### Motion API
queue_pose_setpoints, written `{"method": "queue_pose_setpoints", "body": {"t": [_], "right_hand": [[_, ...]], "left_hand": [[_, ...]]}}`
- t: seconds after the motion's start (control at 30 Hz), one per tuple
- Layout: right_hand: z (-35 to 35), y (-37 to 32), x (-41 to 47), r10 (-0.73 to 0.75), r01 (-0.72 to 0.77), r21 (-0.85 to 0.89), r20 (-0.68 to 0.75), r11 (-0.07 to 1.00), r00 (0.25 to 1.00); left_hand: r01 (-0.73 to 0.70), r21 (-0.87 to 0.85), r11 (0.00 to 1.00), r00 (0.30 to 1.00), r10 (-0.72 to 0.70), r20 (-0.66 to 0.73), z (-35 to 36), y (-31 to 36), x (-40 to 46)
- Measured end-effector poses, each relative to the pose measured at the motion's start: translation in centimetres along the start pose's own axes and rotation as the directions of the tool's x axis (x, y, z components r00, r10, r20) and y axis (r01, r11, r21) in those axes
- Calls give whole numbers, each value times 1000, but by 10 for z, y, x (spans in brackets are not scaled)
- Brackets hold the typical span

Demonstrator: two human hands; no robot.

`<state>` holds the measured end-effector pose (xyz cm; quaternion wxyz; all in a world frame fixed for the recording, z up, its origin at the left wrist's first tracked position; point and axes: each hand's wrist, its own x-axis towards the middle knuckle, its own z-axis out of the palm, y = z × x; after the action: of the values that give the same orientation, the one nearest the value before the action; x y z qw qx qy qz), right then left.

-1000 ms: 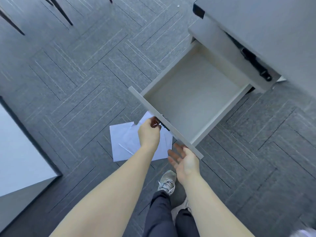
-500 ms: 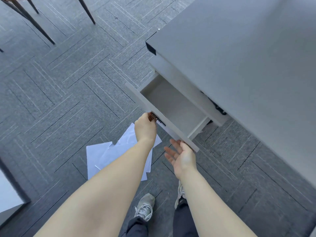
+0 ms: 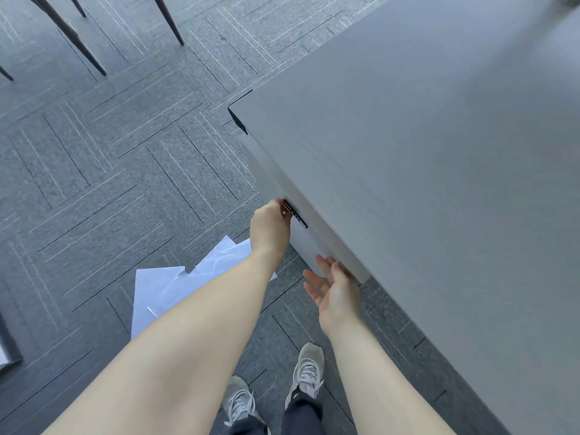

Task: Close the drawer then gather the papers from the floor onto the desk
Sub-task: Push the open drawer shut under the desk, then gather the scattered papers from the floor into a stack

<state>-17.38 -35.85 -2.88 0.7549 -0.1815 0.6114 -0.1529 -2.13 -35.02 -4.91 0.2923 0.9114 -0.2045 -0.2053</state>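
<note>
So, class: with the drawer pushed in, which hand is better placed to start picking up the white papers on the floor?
Probably left. The left hand at the dark drawer handle hangs directly above the white paper sheets; the open right hand sits farther toward the grey desk.

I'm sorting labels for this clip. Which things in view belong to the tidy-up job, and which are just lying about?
Part of the job:
drawer, pushed in under the desk
dark drawer handle at the left hand
right hand, open by the drawer front
white papers on the carpet
desk

Just lying about:
chair legs
sneakers
</note>
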Motion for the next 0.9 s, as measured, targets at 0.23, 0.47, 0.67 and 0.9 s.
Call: {"method": "queue_pose_setpoints", "body": {"t": [0.23,0.47,0.67,0.9], "right_hand": [[0,3,0,-57,57,-119,11,991,998],[4,14,5,-117,124,-206,47,971,992],[28,74,26,-23,64,-436,99,898,995],[47,237,132,209,-40,-823,97,567,973]], "left_hand": [[-159,315,936,986,136,96,5,-10,-1],[-109,50,993,971,95,221,-2,-27,14],[103,-159,982,942,-44,333,-1,-91,-1],[533,-8,846,821,-515,246,31,-373,-73]]}}
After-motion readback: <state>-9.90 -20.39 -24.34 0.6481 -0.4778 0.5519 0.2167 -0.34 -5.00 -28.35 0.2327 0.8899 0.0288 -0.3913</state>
